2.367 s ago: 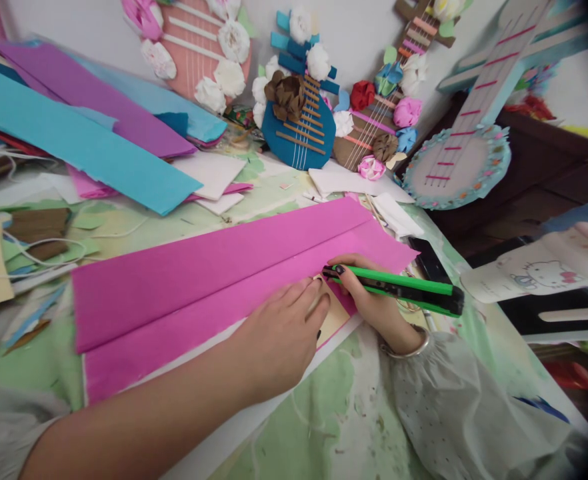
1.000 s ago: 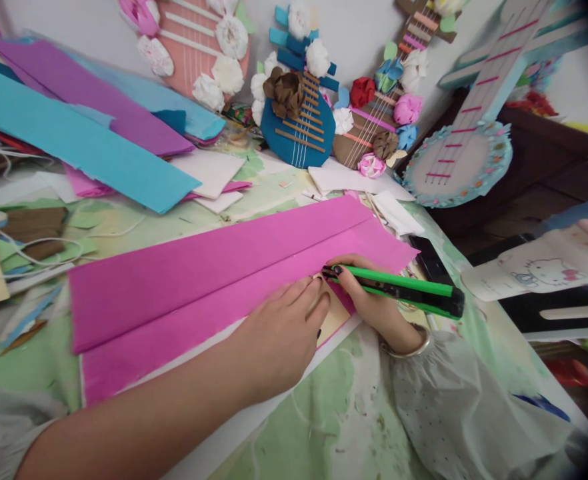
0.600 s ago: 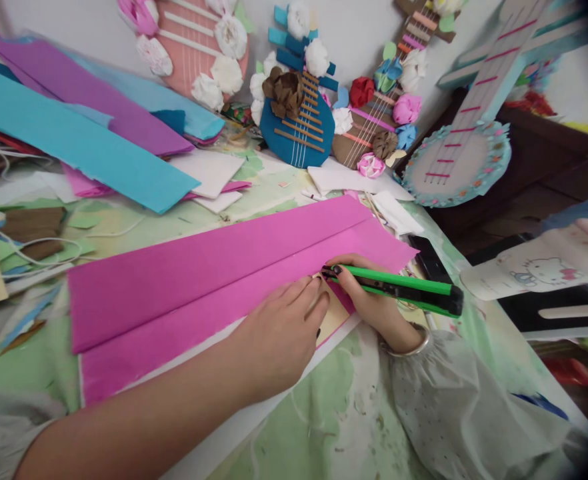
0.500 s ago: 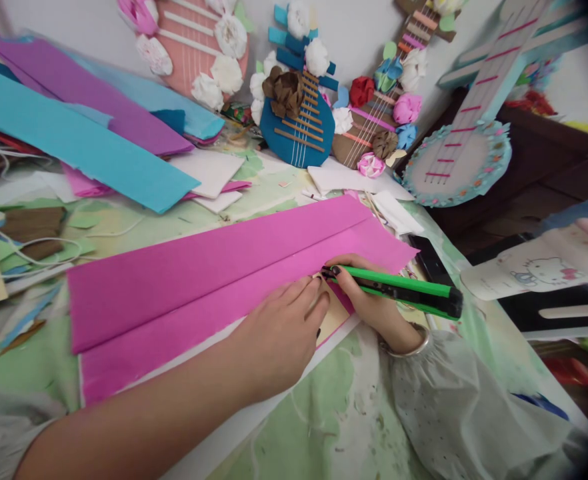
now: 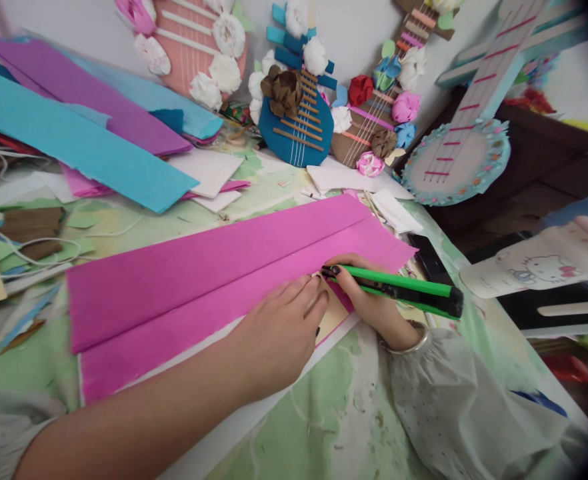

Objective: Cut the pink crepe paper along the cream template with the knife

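My right hand (image 5: 361, 300) is wrapped round a green and black utility knife (image 5: 404, 290), its front end pointing left at a cream card piece (image 5: 330, 320). My left hand (image 5: 287, 327) presses down on that card with its fingers bent and close together, the fingertips beside the knife's front end. Most of the card lies hidden under this hand, and the blade itself is too small to make out. Beneath both hands spreads a folded sheet of magenta paper (image 5: 174, 293), with a white sheet (image 5: 269, 407) showing below it.
Turquoise (image 5: 74, 127) and purple paper (image 5: 119, 100) lie piled at the left. Several decorated paper instruments lean on the wall, among them a blue one (image 5: 294, 137). A phone (image 5: 431, 260) and a white cup (image 5: 529, 263) are at the right, near the table's edge.
Both hands and the knife stay practically where they were. Only a very slight shift of the whole view shows.
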`<state>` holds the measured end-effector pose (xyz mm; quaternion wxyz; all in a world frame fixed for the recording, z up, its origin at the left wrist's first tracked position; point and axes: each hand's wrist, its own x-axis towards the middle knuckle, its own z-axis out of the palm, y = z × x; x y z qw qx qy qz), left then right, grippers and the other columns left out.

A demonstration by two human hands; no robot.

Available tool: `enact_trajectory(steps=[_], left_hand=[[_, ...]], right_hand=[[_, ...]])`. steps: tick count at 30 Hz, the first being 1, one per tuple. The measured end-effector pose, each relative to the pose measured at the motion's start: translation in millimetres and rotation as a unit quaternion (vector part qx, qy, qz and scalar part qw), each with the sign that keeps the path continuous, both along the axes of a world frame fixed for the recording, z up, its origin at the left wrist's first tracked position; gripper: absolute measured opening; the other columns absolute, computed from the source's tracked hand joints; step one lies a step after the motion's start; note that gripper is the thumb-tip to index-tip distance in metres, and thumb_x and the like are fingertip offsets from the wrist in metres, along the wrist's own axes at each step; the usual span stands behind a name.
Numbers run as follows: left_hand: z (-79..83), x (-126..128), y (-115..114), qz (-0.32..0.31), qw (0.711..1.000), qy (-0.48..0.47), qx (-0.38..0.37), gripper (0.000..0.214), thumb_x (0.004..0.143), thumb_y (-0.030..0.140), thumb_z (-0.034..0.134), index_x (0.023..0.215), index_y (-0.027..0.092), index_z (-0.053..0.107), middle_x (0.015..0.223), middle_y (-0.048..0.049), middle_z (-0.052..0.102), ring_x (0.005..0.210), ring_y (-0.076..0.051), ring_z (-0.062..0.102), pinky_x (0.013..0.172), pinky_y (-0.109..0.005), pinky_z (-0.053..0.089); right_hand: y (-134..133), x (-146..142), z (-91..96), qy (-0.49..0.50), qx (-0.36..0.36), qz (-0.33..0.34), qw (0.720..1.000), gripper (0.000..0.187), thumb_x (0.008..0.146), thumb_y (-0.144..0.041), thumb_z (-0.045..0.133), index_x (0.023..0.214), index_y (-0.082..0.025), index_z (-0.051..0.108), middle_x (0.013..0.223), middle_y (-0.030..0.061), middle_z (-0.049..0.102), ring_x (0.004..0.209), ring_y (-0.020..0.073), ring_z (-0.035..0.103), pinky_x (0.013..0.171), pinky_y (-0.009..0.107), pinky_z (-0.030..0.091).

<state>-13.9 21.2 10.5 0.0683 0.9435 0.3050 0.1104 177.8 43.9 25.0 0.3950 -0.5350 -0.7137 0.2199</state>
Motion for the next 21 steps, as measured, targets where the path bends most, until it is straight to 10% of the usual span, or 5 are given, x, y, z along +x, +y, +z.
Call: enact_trajectory(steps=[21], left_hand=[[-0.9,-0.1,0.0,-0.005,1.0,-0.006,0.001,0.05,0.096,0.024,0.032,0.141,0.004,0.036,0.151,-0.0196,0.035,0.141,-0.032,0.03,0.113,-0.048,0.029]], right_hand=[[-0.9,0.8,1.5,-0.009,0.015,-0.007,1.0,0.012,0.088,-0.024,0.055,0.089,-0.022,0.066,0.087,0.0019,0.071,0.082,0.0166,0.067,0.076,0.03,0.054]])
